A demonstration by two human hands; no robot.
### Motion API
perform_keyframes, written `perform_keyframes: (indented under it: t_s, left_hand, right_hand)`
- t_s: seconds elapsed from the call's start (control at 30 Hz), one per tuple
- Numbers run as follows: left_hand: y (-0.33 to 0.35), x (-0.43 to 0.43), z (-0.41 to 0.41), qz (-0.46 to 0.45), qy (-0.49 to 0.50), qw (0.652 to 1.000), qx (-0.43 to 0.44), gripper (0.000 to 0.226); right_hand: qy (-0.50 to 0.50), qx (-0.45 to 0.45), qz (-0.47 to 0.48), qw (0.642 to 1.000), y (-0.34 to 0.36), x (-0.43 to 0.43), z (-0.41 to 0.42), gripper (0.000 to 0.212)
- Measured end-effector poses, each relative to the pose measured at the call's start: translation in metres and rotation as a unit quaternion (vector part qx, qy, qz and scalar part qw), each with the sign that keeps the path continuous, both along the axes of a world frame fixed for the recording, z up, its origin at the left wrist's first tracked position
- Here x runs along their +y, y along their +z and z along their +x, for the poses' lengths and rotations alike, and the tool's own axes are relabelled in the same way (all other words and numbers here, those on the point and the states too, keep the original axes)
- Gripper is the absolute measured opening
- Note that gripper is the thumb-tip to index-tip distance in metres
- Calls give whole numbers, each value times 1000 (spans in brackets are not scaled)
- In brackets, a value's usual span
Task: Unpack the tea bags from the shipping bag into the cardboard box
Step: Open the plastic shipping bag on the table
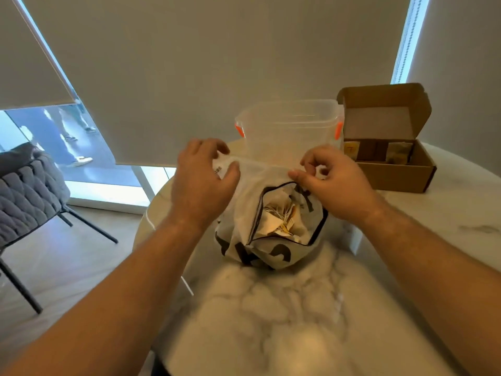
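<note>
The marble tabletop [284, 308] filled the lower middle of the frame, with both my forearms reaching up across it from the bottom corners. At the centre stood the shipping bag [235, 226], white with large black lettering, resting on the tabletop with its dark-edged mouth gaping toward me. Inside the opening lay a heap of tea bags [282, 221], pale sachets with strings and yellowish tags tangled together.

My left hand [202, 183] gripped the far upper edge of the shipping bag on the left side, fingers curled over the top and thumb pressed against the near face. My right hand [336, 183] pinched the same edge on the right between thumb and forefinger, the other fingers curled loosely.

Just behind the shipping bag stood a clear plastic container [287, 128] with orange clips at its sides. To the right of the container, in the right middle of the frame, the cardboard box [395, 172] sat on the tabletop with its lid up, a few packets [398, 153] already standing inside.

At the far left stood a grey padded chair [27, 191] on the floor, and pale roller blinds [217, 63] covered the windows across the top.
</note>
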State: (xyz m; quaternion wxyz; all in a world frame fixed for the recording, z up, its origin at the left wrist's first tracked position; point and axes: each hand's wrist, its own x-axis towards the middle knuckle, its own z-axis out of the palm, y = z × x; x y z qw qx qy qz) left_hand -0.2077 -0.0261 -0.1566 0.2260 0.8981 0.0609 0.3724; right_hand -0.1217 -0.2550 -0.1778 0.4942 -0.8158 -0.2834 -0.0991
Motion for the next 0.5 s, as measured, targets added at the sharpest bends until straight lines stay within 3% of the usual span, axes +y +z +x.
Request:
perform_keyframes:
  t_s: [0.07,0.13,0.2,0.27,0.33,0.37,0.43,0.5]
  left_hand:
    - [5,-8,-14,11,-37,994,98,36]
    - [6,-12,-22,-17,-70,960,272,48]
    - [1,-8,-22,-82,-107,928,348,40]
    - [-3,-3,-20,-231,-130,904,335,32]
    - [-10,1,-16,-418,-140,843,308,35]
    - [-13,3,-14,-481,-147,812,295,39]
    - [-19,7,-11,-550,-161,772,275,46]
    - [-28,10,-9,-602,-197,730,256,35]
  right_hand:
    - [13,41,-27,999,3,-15,7,21]
    - [40,97,-90,990,5,-28,12,15]
    - [73,138,-138,978,4,-37,12,23]
    - [98,160,-134,973,1,-39,9,43]
    - [127,181,-109,969,-2,-39,7,52]
    - [133,166,-114,970,-4,-38,6,47]
    - [112,105,-149,977,-7,-35,5,32]
    - [97,91,-172,976,-7,-32,4,37]
